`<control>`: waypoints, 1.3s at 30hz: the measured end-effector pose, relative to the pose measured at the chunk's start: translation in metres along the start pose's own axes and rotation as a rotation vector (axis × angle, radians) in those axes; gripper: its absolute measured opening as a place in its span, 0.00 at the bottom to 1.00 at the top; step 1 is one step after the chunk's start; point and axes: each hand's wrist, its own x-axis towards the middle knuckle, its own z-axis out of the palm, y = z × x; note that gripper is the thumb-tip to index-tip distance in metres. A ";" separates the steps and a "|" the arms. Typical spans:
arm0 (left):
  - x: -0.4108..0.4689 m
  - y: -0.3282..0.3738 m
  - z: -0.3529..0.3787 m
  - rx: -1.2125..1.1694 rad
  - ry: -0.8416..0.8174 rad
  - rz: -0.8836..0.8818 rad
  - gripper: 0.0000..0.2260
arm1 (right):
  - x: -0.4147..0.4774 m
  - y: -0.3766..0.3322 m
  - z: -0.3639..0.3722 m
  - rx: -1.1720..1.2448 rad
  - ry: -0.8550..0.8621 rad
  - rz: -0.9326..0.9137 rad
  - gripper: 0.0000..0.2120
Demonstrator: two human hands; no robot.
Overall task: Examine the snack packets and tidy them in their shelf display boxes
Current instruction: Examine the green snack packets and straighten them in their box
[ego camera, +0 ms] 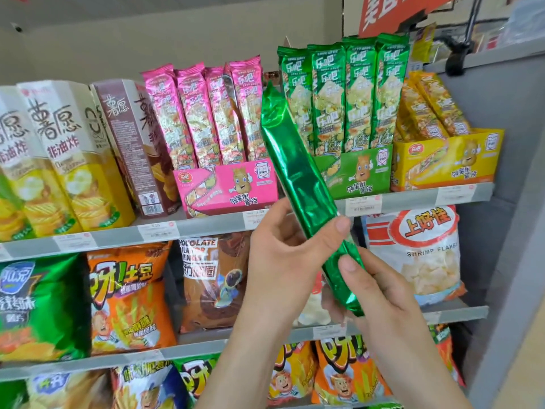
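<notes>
Green foil snack packet [298, 172], long and narrow, is held in both hands, tilted with its top end leaning left and its plain back to the camera. Left hand [280, 255] grips the lower part, thumb across the front, fingers curled behind. Right hand [380, 293] pinches the bottom end, thumb on top. The packet is held off the grey metal shelf [209, 225], overlapping the green cardboard display box [356, 172] of upright green packets [345, 93]. Pink cardboard display box [230, 184] stands just left, yellow cardboard display box [448, 160] just right.
</notes>
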 end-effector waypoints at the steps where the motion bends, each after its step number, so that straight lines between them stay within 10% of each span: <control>1: 0.002 0.000 -0.003 -0.007 0.029 0.001 0.07 | 0.000 0.002 0.000 0.049 -0.011 0.022 0.22; 6: 0.009 -0.002 -0.010 -0.022 0.090 0.043 0.14 | -0.002 0.014 0.000 0.181 0.029 0.136 0.35; 17: 0.019 -0.001 -0.023 -0.449 -0.222 -0.134 0.14 | 0.005 0.025 0.012 0.452 0.015 0.323 0.25; 28: 0.027 -0.016 -0.026 -0.124 -0.071 -0.059 0.07 | 0.006 0.032 0.015 -0.149 0.159 -0.103 0.17; 39: 0.047 -0.009 -0.051 -0.192 -0.266 -0.177 0.19 | 0.013 0.023 0.008 0.699 -0.224 0.316 0.20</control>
